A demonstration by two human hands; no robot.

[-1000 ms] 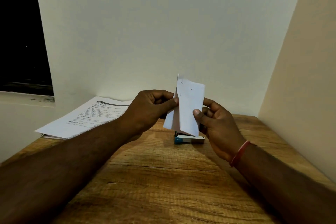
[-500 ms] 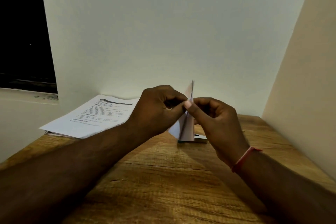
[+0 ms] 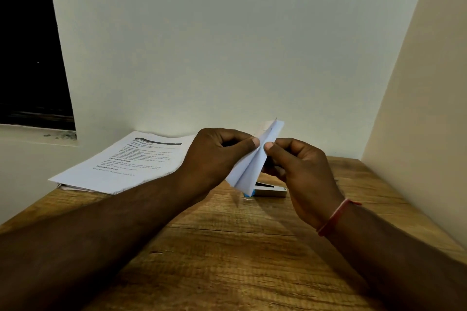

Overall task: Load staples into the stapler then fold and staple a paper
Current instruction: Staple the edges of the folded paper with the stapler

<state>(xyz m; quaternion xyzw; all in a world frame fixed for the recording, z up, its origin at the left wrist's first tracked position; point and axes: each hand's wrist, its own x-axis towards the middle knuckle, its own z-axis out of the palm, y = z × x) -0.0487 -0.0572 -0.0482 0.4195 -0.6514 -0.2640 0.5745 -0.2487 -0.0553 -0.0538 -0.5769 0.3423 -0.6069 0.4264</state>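
A small folded white paper [image 3: 249,171] is held in the air above the wooden table [image 3: 227,247], tilted with its top edge leaning right. My left hand [image 3: 217,156] pinches it from the left with thumb and curled fingers. My right hand [image 3: 300,169] pinches it from the right, thumb on the near face. Behind and below the paper lies the stapler [image 3: 270,190], silver with a blue end, flat on the table and partly hidden by the paper and my right hand.
A stack of printed sheets [image 3: 121,161] lies at the table's back left against the white wall. A beige wall [image 3: 424,108] closes the right side. A dark window opening [image 3: 27,45] is at the upper left.
The paper went from a broad open flap to a narrow fold seen edge-on, and now tilts right with its faces showing. Both hands have stayed pinched on it.
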